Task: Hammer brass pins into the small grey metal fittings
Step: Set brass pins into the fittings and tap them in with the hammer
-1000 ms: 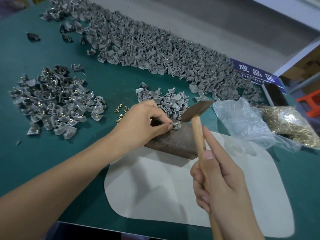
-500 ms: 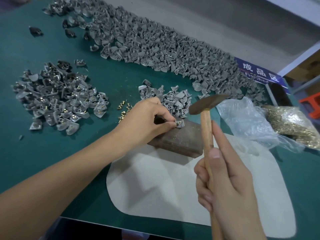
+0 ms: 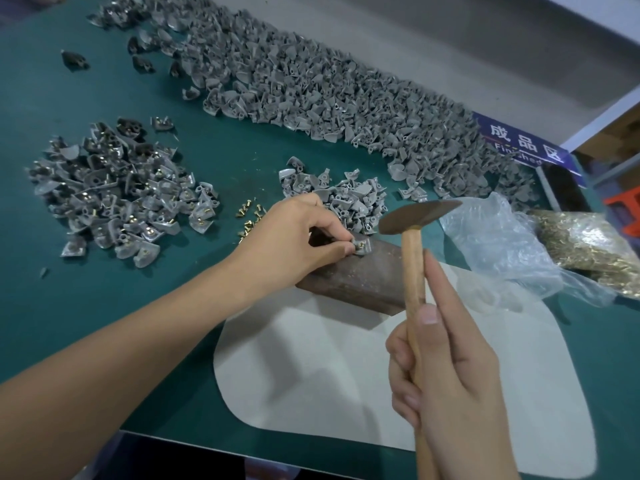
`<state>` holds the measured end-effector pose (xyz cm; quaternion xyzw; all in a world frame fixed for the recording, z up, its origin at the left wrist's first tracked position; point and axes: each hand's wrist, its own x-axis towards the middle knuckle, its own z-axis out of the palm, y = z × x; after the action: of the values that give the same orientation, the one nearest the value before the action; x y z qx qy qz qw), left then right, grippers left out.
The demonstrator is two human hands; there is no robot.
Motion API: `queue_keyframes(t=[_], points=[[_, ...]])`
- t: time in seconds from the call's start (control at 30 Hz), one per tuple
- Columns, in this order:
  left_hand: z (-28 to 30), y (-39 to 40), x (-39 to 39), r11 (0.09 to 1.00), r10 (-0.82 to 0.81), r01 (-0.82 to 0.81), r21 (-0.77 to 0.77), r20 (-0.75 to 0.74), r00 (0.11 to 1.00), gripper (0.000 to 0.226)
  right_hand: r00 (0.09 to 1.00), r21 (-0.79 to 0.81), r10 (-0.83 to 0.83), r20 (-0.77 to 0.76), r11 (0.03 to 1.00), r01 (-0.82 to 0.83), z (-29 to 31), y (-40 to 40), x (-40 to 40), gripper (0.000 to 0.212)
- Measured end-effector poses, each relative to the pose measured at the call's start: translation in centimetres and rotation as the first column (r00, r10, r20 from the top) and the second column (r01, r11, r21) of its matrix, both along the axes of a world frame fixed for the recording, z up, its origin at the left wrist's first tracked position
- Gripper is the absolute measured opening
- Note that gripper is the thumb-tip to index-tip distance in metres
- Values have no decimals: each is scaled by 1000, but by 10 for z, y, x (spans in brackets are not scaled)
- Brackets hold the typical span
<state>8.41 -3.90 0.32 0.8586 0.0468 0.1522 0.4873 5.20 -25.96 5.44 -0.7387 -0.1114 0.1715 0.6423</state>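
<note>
— Where's the fitting?
— On the far end of the rusty block [image 3: 360,275], pinched by the left hand [image 3: 294,244], brass pin [image 3: 361,242] on top.
— And the hammer [image 3: 414,258]?
— Right hand [image 3: 450,375] grasps its handle, forefinger straight; head just above the block, beside the fitting [image 3: 360,245].

Left hand [image 3: 294,244] fingers [image 3: 341,237] pinched; right hand [image 3: 446,372] fist-curled, forefinger extended.
</note>
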Motion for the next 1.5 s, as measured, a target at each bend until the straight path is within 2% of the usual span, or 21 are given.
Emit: queue_keyframes(t=[0.1, 0.23, 0.3, 0.43, 0.53, 0.67, 0.8, 0.93, 1.0, 1.07, 1.17, 1.23, 1.33, 1.37, 1.43, 1.5], points=[[0, 1, 0, 1000, 4, -4, 3, 4, 1000, 7, 999, -12, 15, -48, 1000, -15, 0, 2, -1, 43], [1, 1, -1, 1000, -1, 1, 9, 7, 1000, 9, 1000, 4, -30, 8, 1000, 30, -1, 2, -3, 37], [0, 0, -1, 1000, -1, 0, 16, 23, 1000, 9, 999, 1, -2, -47, 1000, 2, -1, 3, -2, 42], [0, 0, 0, 1000, 0, -1, 14, 18, 1000, 8, 999, -10, -31, 14, 999, 31, 2, 1, -2, 48], [-1, 1, 0, 1000, -16, 15, 8, 20, 1000, 8, 996, -41, 37, -77, 998, -40, 4, 1, -2, 41], [0, 1, -1, 999, -24, 23, 24, 30, 999, 5, 1000, -37, 8, 9, 999, -8, 7, 3, -6, 35], [0, 0, -1, 1000, -18, 18, 3, 33, 999, 6, 996, -47, 3, -91, 999, -7, 9, 4, -4, 40], [0, -1, -3, 1000, -8, 7, 16, 46, 999, 6, 989, -36, -118, 92, 992, 122, 7, -10, 4, 36], [1, -2, -3, 1000, -10, 9, 17, 48, 999, 6, 968, -183, -186, 167, 959, 216, -6, -24, 20, 36], [3, -5, -5, 1000, -1, 0, 26, 52, 999, 5, 959, -375, -208, 193, 888, 268, -21, -34, 36, 37], [11, 0, -16, 997, 54, -58, 50, 76, 996, 3, 970, -585, -135, 204, 777, 231, -38, -45, 50, 45], [11, 16, -29, 973, 152, -168, 156, 105, 983, 3, 967, -652, -90, 239, 723, 228, -41, -46, 50, 47], [4, 53, -51, 859, 381, -395, 327, 110, 918, 10, 925, -767, 21, 380, 566, 302, -37, -37, 47, 46], [1, 65, -60, 828, 442, -446, 340, 95, 892, 13, 895, -745, 31, 446, 568, 351, -35, -31, 47, 44], [-5, 82, -74, 796, 519, -503, 336, 50, 854, 17, 835, -624, 7, 551, 668, 406, -25, -14, 48, 37], [-11, 88, -85, 783, 543, -512, 353, 13, 840, 15, 771, -519, 43, 636, 763, 386, -15, 9, 53, 27]])
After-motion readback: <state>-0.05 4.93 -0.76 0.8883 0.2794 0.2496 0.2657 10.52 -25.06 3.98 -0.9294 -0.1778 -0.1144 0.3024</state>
